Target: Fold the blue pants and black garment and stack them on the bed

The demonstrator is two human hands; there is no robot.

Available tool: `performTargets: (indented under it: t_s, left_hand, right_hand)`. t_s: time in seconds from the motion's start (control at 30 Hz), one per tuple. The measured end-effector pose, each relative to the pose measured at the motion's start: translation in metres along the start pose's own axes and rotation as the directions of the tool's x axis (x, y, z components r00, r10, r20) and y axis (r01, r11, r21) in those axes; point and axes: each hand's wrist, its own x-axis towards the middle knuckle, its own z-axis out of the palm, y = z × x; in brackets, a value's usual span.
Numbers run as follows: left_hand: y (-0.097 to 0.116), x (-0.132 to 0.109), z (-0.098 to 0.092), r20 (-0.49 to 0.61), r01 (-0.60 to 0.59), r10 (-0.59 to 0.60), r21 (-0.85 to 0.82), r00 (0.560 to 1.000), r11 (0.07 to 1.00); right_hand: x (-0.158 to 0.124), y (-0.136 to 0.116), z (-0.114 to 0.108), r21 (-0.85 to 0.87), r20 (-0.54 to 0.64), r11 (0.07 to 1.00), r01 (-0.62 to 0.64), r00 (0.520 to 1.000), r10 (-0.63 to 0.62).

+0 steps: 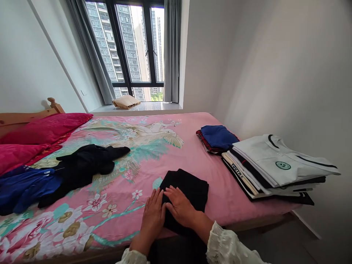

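Note:
A black garment, folded into a compact block, lies near the front edge of the bed. Flat along its left side rests my left hand, fingers stretched out. My right hand lies on top of the cloth with its fingers spread, close beside the left. Neither hand grips anything. What kind of garment it is cannot be made out.
Pink floral bedding covers the bed. Rumpled black clothing and blue clothing lie left, by red pillows. A stack of folded shirts and a smaller pile with blue cloth sit right. A beige folded cloth lies on the windowsill.

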Motion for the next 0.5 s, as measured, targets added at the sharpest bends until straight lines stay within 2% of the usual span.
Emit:
performTargets:
  t_s: [0.03, 0.1, 0.17, 0.27, 0.37, 0.43, 0.5]
  left_hand:
    - [-0.001, 0.004, 0.008, 0.081, 0.031, -0.039, 0.105, 0.996, 0.994]
    - [-0.007, 0.006, 0.022, 0.179, 0.078, -0.125, 0.246, 0.976, 0.966]
    - [-0.012, 0.003, 0.029, 0.202, 0.083, -0.148, 0.298, 0.968, 0.951]
    - [-0.013, -0.001, 0.028, 0.208, 0.073, -0.142, 0.308, 0.968, 0.948]
    - [-0.005, 0.001, 0.018, 0.24, 0.067, -0.146, 0.31, 0.96, 0.948]
    - [0.003, 0.005, 0.01, 0.271, 0.06, -0.155, 0.331, 0.95, 0.942]
    - [0.012, 0.009, 0.004, 0.267, 0.036, -0.141, 0.365, 0.953, 0.93]
  right_hand:
    - [-0.001, 0.011, -0.001, -0.036, 0.066, 0.999, -0.022, 0.998, 0.024]
    - [-0.007, 0.043, -0.011, -0.133, 0.108, 0.977, -0.167, 0.977, 0.181]
    - [-0.014, 0.08, -0.026, -0.203, 0.014, 0.889, -0.409, 0.907, 0.421]
    - [-0.021, 0.114, -0.049, -0.206, -0.094, 0.792, -0.574, 0.818, 0.568]
    - [-0.016, 0.107, -0.056, -0.19, -0.188, 0.774, -0.603, 0.797, 0.575]
    - [-0.006, 0.084, -0.049, -0.178, -0.214, 0.828, -0.532, 0.842, 0.495]
    - [0.005, 0.054, -0.035, -0.152, -0.192, 0.917, -0.369, 0.921, 0.339]
